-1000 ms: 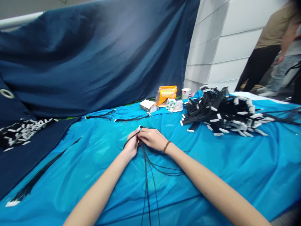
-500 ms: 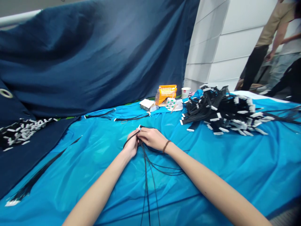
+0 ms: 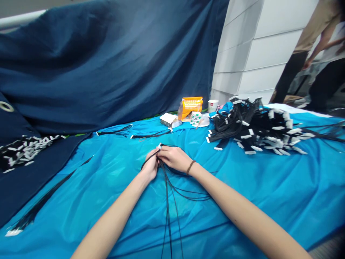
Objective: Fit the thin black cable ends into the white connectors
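Both my hands meet at the middle of the blue-covered table, closed around one black wire harness (image 3: 167, 194). My left hand (image 3: 150, 165) grips it from the left, with a strand looping over its back. From the right, my right hand (image 3: 175, 158) pinches the same harness, fingertips against the left hand's. A small white connector (image 3: 160, 145) pokes up just above the fingertips. Loose wires hang below the hands toward the table's near edge, and some curve off to the right. The fingers hide the part of the harness between them.
A large heap of black harnesses with white connectors (image 3: 253, 126) lies right; another pile (image 3: 24, 151) is far left. Single harnesses (image 3: 44, 194) lie on the blue sheet (image 3: 102, 176). An orange pouch (image 3: 191, 108), small box (image 3: 170, 120) and paper cup (image 3: 212, 105) stand behind. People (image 3: 315, 54) stand at right.
My hands and the harness hold almost the same position. At the far right, the people in the background have shifted their posture.
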